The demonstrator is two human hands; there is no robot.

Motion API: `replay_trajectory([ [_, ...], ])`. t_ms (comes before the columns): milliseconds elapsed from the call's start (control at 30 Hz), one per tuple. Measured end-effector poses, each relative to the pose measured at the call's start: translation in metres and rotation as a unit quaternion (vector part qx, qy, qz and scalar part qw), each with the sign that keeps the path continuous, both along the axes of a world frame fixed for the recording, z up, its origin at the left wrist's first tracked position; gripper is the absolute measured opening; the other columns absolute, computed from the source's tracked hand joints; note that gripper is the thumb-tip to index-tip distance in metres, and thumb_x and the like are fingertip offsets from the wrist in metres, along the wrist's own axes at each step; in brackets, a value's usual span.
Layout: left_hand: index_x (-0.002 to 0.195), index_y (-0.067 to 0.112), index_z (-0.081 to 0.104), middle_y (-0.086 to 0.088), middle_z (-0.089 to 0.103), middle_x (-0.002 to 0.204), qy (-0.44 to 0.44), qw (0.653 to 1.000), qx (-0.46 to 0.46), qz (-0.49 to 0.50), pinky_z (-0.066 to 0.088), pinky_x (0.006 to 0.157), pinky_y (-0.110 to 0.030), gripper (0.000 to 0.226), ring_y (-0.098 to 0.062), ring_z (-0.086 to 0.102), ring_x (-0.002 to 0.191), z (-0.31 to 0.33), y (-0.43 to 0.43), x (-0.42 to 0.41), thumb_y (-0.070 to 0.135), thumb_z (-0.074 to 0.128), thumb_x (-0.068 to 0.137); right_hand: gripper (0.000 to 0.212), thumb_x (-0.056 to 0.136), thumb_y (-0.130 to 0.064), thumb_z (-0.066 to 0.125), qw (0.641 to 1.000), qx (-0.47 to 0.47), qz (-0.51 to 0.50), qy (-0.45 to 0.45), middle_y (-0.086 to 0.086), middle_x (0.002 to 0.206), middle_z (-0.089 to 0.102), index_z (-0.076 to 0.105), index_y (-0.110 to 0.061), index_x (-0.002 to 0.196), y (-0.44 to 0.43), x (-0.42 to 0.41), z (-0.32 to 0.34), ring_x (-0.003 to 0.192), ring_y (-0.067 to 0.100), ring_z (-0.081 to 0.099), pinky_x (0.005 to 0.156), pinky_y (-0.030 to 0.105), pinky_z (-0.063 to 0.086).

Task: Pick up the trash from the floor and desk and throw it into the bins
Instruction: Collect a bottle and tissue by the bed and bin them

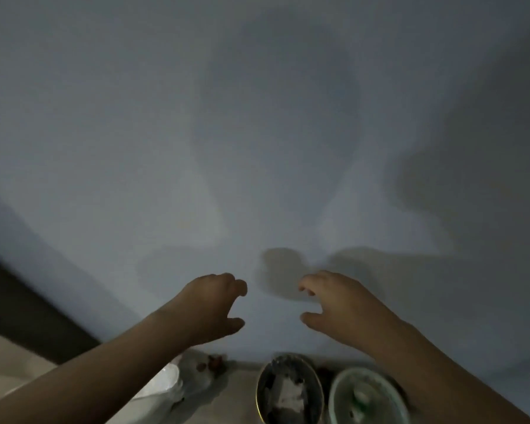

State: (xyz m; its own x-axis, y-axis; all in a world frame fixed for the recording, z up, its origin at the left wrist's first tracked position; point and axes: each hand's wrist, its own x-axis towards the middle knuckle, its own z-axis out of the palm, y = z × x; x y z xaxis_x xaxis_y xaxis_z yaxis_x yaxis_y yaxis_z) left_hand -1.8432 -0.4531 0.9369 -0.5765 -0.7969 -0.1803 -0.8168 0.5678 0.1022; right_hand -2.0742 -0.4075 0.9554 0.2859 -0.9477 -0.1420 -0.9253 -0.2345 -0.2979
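Note:
Both my hands are raised in front of a plain grey wall, fingers loosely curled, holding nothing. My left hand (pixel 214 304) is at centre left and my right hand (pixel 334 301) at centre right, a gap between them. Below them on the floor stand two round bins: a dark bin (pixel 288 390) with a gold rim holding crumpled white paper, and a pale green bin (pixel 367 396) with a few scraps inside. A white plastic bag (pixel 166 384) lies left of the dark bin. Small brown scraps (pixel 213 362) lie on the floor by the wall.
The grey wall (pixel 257 133) fills most of the view, with shadows of my arms on it. A dark skirting strip (pixel 28 313) runs along the left. Beige floor (pixel 6 362) shows at the lower left. The picture is dim and blurred.

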Motion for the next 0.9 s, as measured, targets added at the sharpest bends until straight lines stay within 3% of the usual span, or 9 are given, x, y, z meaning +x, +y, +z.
replay_trajectory([
  [200, 0.133, 0.032, 0.044, 0.011, 0.052, 0.127, 0.034, 0.988, -0.073, 0.132, 0.043, 0.093, -0.021, 0.053, -0.009, 0.054, 0.112, 0.066, 0.045, 0.084, 0.051, 0.058, 0.086, 0.047, 0.087, -0.036, 0.061, 0.989, -0.078, 0.125, 0.003, -0.007, 0.129, 0.053, 0.050, -0.026, 0.132, -0.006, 0.079, 0.074, 0.116, 0.012, 0.051, 0.093, 0.022, 0.038],
  [400, 0.127, 0.035, 0.049, 0.014, 0.056, 0.120, 0.049, 0.954, -0.084, 0.283, 0.044, 0.085, -0.017, 0.049, -0.005, 0.056, 0.105, 0.096, 0.131, 0.188, 0.049, 0.062, 0.082, 0.044, 0.088, -0.039, 0.059, 0.964, -0.105, 0.245, -0.013, -0.007, 0.124, 0.053, 0.050, -0.028, 0.130, 0.019, 0.198, 0.107, 0.114, 0.011, 0.051, 0.091, 0.024, 0.039],
  [467, 0.125, 0.035, 0.051, 0.013, 0.056, 0.119, 0.037, 0.939, -0.089, 0.330, 0.044, 0.081, -0.017, 0.046, -0.006, 0.056, 0.104, 0.106, 0.170, 0.230, 0.048, 0.063, 0.083, 0.044, 0.087, -0.037, 0.060, 0.951, -0.108, 0.288, -0.024, -0.006, 0.124, 0.055, 0.051, -0.028, 0.129, 0.037, 0.249, 0.113, 0.113, 0.012, 0.052, 0.091, 0.025, 0.041],
  [567, 0.123, 0.035, 0.051, 0.012, 0.055, 0.120, 0.013, 0.914, -0.106, 0.393, 0.048, 0.087, -0.023, 0.044, -0.007, 0.056, 0.107, 0.118, 0.241, 0.296, 0.048, 0.062, 0.083, 0.045, 0.086, -0.035, 0.061, 0.928, -0.113, 0.352, -0.044, -0.005, 0.125, 0.055, 0.053, -0.026, 0.129, 0.075, 0.329, 0.119, 0.112, 0.012, 0.053, 0.091, 0.024, 0.042],
  [900, 0.121, 0.035, 0.051, 0.018, 0.056, 0.118, 0.008, 0.799, -0.099, 0.593, 0.046, 0.085, -0.019, 0.045, -0.004, 0.055, 0.103, 0.109, 0.486, 0.465, 0.053, 0.062, 0.081, 0.043, 0.078, -0.040, 0.064, 0.835, -0.076, 0.542, -0.059, -0.009, 0.112, 0.057, 0.058, -0.030, 0.120, 0.244, 0.578, 0.108, 0.105, 0.010, 0.055, 0.085, 0.026, 0.045],
])
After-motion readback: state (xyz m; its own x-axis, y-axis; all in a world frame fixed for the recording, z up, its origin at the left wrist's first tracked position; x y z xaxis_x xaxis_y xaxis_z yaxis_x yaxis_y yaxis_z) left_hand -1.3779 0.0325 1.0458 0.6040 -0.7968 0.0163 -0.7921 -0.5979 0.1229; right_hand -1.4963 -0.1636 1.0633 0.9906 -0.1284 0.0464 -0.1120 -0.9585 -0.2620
